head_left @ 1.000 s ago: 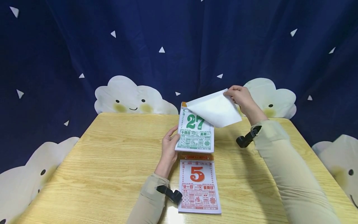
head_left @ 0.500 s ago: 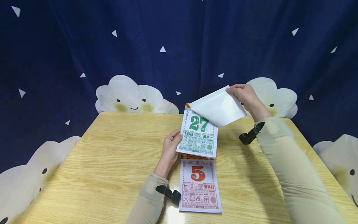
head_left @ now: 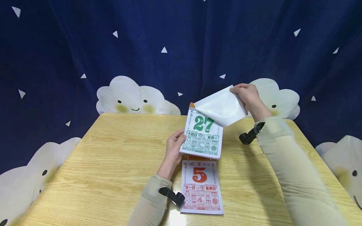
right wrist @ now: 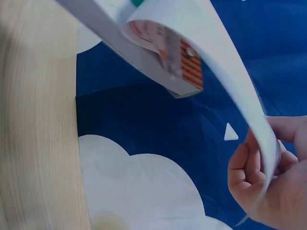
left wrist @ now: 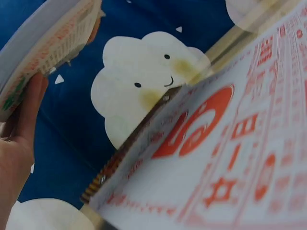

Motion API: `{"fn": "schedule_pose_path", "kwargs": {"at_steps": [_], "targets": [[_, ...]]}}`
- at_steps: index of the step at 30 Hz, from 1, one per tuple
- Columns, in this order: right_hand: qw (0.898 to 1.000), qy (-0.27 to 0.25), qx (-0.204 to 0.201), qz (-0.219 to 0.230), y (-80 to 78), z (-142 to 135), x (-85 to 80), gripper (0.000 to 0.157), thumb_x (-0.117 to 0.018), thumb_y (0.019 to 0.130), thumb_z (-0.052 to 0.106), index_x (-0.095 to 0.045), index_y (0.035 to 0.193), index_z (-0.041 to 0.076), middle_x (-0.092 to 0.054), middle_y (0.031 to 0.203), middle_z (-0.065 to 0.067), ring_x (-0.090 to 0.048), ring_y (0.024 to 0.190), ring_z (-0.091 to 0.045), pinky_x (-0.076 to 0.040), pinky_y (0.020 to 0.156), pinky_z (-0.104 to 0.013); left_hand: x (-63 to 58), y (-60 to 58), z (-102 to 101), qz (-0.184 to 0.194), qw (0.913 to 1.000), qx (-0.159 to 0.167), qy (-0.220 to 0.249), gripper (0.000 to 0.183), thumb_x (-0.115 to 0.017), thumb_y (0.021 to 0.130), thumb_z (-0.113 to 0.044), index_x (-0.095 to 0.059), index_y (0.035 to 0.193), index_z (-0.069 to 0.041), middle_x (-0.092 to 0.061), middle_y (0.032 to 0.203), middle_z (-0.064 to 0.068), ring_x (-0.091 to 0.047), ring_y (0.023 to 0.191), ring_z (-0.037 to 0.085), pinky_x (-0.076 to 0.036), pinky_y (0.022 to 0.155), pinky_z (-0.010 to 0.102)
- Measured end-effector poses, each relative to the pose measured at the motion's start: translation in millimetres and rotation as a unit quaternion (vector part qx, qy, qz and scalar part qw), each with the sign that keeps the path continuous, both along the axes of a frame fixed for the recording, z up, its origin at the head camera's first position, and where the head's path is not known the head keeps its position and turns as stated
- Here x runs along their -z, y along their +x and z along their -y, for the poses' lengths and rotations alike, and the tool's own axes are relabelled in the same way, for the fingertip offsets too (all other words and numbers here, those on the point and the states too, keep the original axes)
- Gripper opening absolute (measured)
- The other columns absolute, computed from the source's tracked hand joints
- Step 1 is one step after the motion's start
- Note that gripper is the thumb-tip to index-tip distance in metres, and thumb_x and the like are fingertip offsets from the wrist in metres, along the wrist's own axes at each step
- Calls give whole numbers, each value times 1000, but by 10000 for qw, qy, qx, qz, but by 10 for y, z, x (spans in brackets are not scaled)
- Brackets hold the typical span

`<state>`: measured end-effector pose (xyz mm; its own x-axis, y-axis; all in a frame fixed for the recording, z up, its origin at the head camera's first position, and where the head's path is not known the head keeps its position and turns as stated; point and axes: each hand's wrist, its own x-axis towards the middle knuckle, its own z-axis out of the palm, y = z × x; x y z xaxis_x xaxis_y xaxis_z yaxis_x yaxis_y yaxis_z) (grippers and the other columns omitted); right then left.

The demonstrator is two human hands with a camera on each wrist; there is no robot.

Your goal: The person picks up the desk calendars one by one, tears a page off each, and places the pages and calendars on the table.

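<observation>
A tear-off calendar [head_left: 202,139] with a green 27 is held up off the table by my left hand [head_left: 173,149]. The thumb lies on the pad's left edge. At its upper right, my right hand [head_left: 249,95] pinches the corner of a white sheet [head_left: 223,106]. That sheet is peeled back from the pad and still joined near the striped top band [head_left: 192,105]. In the right wrist view the sheet [right wrist: 230,67] curves between the thumb and fingers. Below lies a second calendar [head_left: 200,191] with a red 5, its top edge partly covered by the raised pad.
The wooden table [head_left: 127,157] stretches out on both sides of the calendars. Behind it hangs a dark blue curtain [head_left: 181,37] with white triangles and cloud figures [head_left: 133,100]. Each wrist wears a black camera strap.
The held calendar has shifted slightly right and tilted, its top leaning right. My right hand has risen a little with the sheet's corner. The red 5 calendar stays in place.
</observation>
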<state>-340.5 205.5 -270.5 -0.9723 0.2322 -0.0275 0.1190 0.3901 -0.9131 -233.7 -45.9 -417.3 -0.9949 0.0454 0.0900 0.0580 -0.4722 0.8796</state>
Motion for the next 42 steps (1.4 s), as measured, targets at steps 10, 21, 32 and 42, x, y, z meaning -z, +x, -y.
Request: {"fn": "schedule_pose_path", "kwargs": {"at_steps": [10, 21, 32, 42], "targets": [[9980, 249, -377, -453, 135, 170, -213, 31, -60, 85, 36, -62, 105, 13, -53, 107, -2, -52, 89, -17, -46, 69, -28, 141, -19, 91, -78, 9903, 1234, -640, 44, -48, 88, 0, -41, 131, 2, -64, 101, 7, -64, 80, 13, -55, 68, 25], [9832, 812, -1149, -1165, 204, 376, -358, 29, -63, 84, 35, -66, 99, 10, -58, 97, 0, -50, 89, -16, -42, 73, -30, 89, -67, -21, 425, 9845, 1368, -1011, 45, -43, 91, -7, -39, 135, -6, -54, 114, 15, -61, 83, 13, -54, 70, 26], [9839, 1277, -939, -826, 218, 357, -417, 36, -60, 82, 44, -65, 101, 14, -58, 109, -4, -54, 90, -19, -48, 68, -31, 79, -19, -80, 506, 9912, 444, -1137, 35, -44, 94, -14, -48, 128, -4, -63, 102, 13, -62, 72, 10, -54, 63, 24], [9959, 780, -403, -227, 95, 79, -224, 27, -62, 82, 34, -64, 97, 11, -52, 104, -4, -55, 75, -12, -49, 56, -22, -63, 101, -80, 393, 9967, 68, -706, 35, -47, 93, -10, -50, 126, 0, -64, 87, 0, -62, 68, 8, -52, 60, 20]]}}
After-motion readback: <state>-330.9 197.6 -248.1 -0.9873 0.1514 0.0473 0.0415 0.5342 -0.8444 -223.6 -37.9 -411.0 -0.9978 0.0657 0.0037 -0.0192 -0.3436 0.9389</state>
